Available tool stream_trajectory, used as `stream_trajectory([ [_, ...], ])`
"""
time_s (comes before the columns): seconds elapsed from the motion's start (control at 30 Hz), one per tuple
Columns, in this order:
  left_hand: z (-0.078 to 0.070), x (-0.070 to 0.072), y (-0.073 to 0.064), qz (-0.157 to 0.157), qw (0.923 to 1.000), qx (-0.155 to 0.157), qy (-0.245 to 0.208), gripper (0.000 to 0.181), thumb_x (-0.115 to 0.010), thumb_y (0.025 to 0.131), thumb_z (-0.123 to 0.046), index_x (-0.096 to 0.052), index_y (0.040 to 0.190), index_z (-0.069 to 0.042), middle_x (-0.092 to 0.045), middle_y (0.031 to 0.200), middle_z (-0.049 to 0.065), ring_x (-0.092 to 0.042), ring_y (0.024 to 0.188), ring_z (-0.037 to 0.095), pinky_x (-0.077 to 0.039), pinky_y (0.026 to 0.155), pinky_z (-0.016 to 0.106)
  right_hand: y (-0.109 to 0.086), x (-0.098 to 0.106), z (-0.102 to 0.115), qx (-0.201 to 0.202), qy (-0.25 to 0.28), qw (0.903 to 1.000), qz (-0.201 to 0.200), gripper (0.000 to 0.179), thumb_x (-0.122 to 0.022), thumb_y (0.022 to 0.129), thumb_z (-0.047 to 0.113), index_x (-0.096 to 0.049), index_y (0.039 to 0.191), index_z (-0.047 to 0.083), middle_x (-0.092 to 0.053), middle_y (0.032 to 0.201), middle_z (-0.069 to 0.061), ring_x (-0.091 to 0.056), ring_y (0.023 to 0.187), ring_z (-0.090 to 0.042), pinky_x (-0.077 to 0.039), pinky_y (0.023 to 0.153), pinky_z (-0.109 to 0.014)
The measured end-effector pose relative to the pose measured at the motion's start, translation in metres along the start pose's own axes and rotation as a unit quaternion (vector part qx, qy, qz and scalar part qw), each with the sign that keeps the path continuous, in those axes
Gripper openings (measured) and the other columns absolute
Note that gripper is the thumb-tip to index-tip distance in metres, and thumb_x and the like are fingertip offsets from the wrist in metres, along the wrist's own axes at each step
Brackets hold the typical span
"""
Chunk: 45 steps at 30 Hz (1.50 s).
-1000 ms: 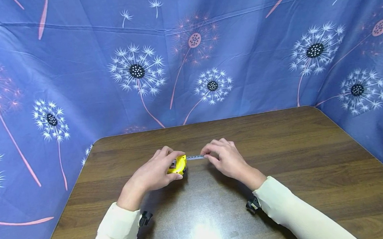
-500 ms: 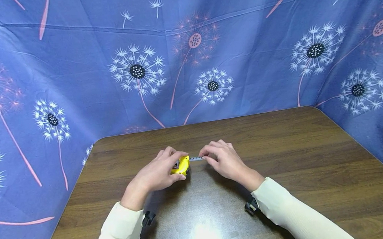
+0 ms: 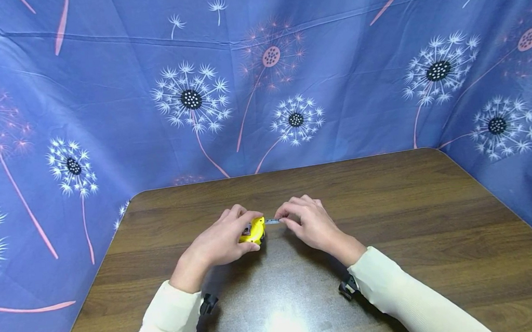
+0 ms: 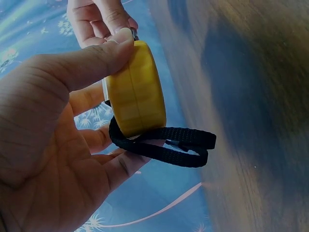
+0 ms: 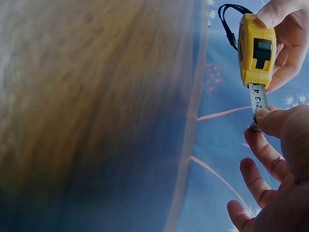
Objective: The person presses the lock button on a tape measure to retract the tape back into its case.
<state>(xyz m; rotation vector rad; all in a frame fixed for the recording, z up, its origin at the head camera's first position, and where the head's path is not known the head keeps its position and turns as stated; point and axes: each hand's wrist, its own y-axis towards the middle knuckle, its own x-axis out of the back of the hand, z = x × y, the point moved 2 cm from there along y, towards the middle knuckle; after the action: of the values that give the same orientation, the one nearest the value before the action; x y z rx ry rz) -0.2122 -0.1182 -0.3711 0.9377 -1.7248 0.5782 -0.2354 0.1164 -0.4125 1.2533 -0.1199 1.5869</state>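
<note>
My left hand grips a yellow tape measure by its case, thumb on one side and fingers on the other. A black wrist strap loops from the case in the left wrist view. Between the hands runs a short length of metal tape blade, with printed numbers up to about 4 or 5 showing. My right hand pinches the blade's end between thumb and forefinger, its other fingers loosely bent. On the case a black lock button faces the right wrist camera. Both hands are held above the table.
The brown wood-grain table spreads beneath both arms, with a bright glare near its front. Behind and beside it hangs a blue cloth printed with dandelions. Small black devices sit at both wrists.
My left hand has moved slightly right with the tape measure, and my right hand slightly left. The exposed blade between them has become shorter.
</note>
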Motion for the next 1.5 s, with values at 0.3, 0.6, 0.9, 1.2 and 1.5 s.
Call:
stream_trajectory([
  [0.3,-0.0016,-0.0005,0.0002,0.007,0.9999,0.005,-0.008,0.065,-0.084,0.089,-0.030,-0.055,0.146,-0.020,-0.052,0.126,0.002,-0.051,0.110,0.021,-0.050,0.090,0.039,0.0011,-0.0035,0.0014,-0.002,0.004,1.0000,0.004,0.012,-0.078,0.094,0.013,-0.074,0.098,0.023,-0.067,0.097,0.013,-0.059,0.091,-0.023,-0.039,0.087,-0.047],
  [0.6,-0.0026,-0.0005,-0.0001,0.007,1.0000,0.004,-0.004,0.064,-0.084,0.089,-0.030,-0.055,0.145,-0.021,-0.052,0.126,0.002,-0.051,0.111,0.022,-0.050,0.090,0.039,0.0025,-0.0054,0.0010,-0.005,0.009,0.9999,0.007,0.013,-0.078,0.094,0.014,-0.071,0.097,0.025,-0.068,0.097,0.014,-0.061,0.093,-0.026,-0.039,0.087,-0.048],
  [0.9,-0.0032,-0.0012,0.0002,0.005,1.0000,0.003,-0.001,0.064,-0.085,0.088,-0.030,-0.056,0.145,-0.022,-0.052,0.125,0.002,-0.051,0.109,0.022,-0.050,0.089,0.039,0.0041,-0.0067,0.0024,-0.009,0.010,0.9999,0.010,0.013,-0.078,0.094,0.015,-0.070,0.096,0.026,-0.067,0.097,0.015,-0.060,0.094,-0.024,-0.040,0.089,-0.049],
  [1.2,-0.0031,-0.0017,0.0009,0.007,1.0000,0.006,-0.003,0.064,-0.085,0.088,-0.030,-0.056,0.145,-0.022,-0.052,0.125,0.002,-0.051,0.109,0.022,-0.050,0.088,0.039,0.0049,-0.0083,0.0013,-0.011,0.016,0.9997,0.015,0.012,-0.078,0.095,0.016,-0.070,0.096,0.025,-0.067,0.096,0.016,-0.060,0.093,-0.025,-0.040,0.090,-0.050],
  [1.5,-0.0028,-0.0017,0.0014,0.003,1.0000,0.004,0.000,0.064,-0.085,0.088,-0.032,-0.056,0.145,-0.021,-0.052,0.125,0.003,-0.052,0.109,0.022,-0.051,0.088,0.038,0.0061,-0.0083,0.0027,0.007,-0.003,0.9999,0.010,0.011,-0.078,0.094,0.013,-0.072,0.099,0.021,-0.068,0.098,0.012,-0.060,0.095,-0.023,-0.041,0.088,-0.050],
])
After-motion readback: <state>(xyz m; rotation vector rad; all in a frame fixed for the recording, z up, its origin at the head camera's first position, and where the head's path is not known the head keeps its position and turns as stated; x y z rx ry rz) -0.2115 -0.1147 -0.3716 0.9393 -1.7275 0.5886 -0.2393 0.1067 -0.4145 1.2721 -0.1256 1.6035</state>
